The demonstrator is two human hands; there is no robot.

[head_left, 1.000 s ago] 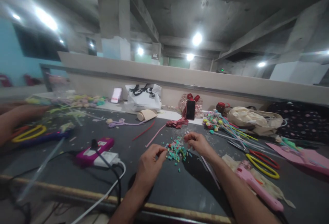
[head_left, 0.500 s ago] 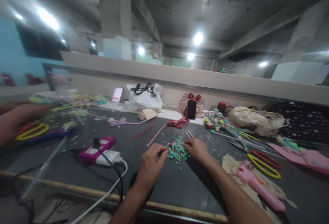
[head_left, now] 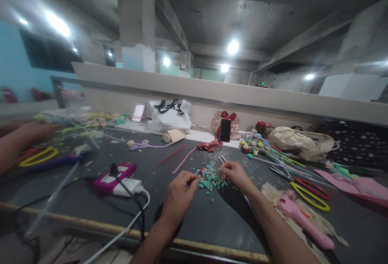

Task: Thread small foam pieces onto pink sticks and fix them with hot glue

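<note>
A loose pile of small teal, green and red pieces (head_left: 209,178) lies on the dark table between my hands. At the pile's left edge is my left hand (head_left: 181,189), its thumb and forefinger pinched together; what they hold, if anything, is too small to make out. My right hand (head_left: 235,175) pinches in the same way at the right edge, and its fingertips hide whatever is between them. Two thin pale prongs (head_left: 222,159) show just behind the right hand; I cannot tell whether it touches them. A pink strip (head_left: 184,161) and a red ribbon bow (head_left: 209,145) lie beyond the pile.
Scissors with red and yellow handles (head_left: 309,196) and a pink glue gun (head_left: 306,221) on cloth lie right. A magenta power strip (head_left: 117,177) with cables is left. A phone (head_left: 224,130) stands behind. Another person's hand (head_left: 28,130), blurred, is at far left.
My right hand has shifted slightly right, and some pieces at the pile's right side lie a little differently. My left hand stays nearly in place, still pinched.
</note>
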